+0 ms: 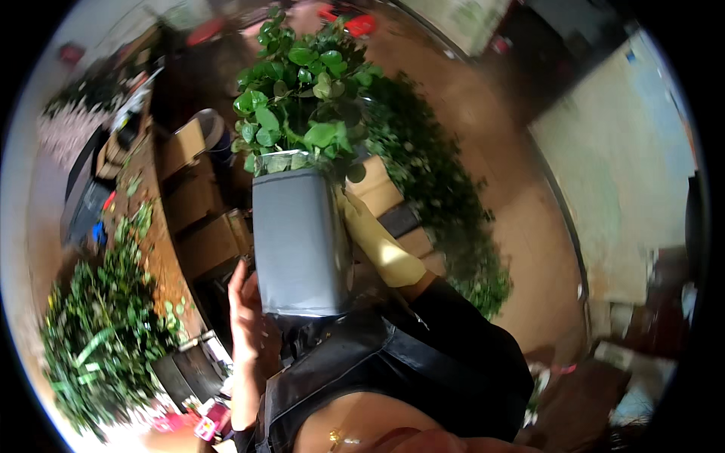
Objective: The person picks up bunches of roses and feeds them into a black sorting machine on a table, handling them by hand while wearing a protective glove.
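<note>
A tall grey bucket (pixel 298 241) full of green leafy stems (pixel 302 90) is held up in front of me. My left hand (pixel 248 317), bare, presses against its lower left side with the fingers curled at the base. My right hand (pixel 375 245), in a yellow rubber glove, lies along the bucket's right side, its fingertips hidden behind the bucket. A black apron (pixel 423 355) covers my front just below the bucket.
A long wooden bench (pixel 155 226) runs along the left with a heap of cut greenery (pixel 98 340) on it. Cardboard boxes (pixel 204 234) stand beneath it. More leafy branches (pixel 445 211) lie on the brown floor to the right.
</note>
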`<state>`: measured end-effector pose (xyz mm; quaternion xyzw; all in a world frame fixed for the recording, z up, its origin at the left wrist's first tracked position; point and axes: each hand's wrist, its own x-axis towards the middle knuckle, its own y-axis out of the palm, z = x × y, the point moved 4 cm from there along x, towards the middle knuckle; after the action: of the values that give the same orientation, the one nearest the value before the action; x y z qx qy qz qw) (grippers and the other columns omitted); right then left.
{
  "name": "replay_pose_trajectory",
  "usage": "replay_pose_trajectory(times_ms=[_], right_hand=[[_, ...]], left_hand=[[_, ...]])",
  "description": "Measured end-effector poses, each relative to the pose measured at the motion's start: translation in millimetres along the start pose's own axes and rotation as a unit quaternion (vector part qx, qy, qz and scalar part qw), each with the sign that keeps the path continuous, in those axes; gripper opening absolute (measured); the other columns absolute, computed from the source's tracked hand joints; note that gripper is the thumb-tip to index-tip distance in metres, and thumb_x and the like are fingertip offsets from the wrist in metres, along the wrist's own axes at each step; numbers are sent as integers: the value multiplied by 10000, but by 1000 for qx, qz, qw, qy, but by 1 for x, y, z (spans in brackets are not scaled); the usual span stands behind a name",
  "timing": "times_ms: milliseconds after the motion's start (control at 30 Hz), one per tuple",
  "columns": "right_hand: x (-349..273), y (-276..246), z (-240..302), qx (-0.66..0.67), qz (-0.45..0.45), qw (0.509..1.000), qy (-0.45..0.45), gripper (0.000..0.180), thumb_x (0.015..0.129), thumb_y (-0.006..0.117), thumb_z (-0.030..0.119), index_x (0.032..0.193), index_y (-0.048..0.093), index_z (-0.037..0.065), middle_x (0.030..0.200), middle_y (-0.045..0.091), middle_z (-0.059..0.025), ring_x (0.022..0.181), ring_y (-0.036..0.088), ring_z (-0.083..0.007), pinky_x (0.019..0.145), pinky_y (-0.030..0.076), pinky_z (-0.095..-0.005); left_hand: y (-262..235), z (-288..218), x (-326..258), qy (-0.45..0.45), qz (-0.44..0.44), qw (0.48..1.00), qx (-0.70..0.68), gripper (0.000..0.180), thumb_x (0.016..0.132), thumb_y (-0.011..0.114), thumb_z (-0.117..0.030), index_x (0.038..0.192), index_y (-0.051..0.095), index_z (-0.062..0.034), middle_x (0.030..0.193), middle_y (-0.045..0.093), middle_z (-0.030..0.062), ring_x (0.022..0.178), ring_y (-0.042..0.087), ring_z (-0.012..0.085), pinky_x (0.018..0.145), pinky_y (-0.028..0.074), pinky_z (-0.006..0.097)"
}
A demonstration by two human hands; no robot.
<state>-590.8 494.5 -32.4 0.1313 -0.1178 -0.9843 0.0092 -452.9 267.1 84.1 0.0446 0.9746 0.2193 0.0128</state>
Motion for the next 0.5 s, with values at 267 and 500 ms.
replay_pose_trajectory(times_ms=[267,500], right_hand=[[-80,-116,-72,-106,-364,925,18,498,1030,510,455,1141,622,-18,1081,651,-253,1035,615,-414,918,463,-453],[-183,-160,-49,22,-482,871,87,486,1058,505,413,1327,522,8,1143,654,-186,1073,643,-298,896,542,-402]], left_hand=[[20,119,125,-213,229,862,399,868,986,639,-441,1554,240,81,1540,375,243,1419,382,297,1183,285,381],[78,229,92,-240,333,818,401,982,926,659,-554,1515,273,131,1496,406,338,1412,412,409,1174,322,431]])
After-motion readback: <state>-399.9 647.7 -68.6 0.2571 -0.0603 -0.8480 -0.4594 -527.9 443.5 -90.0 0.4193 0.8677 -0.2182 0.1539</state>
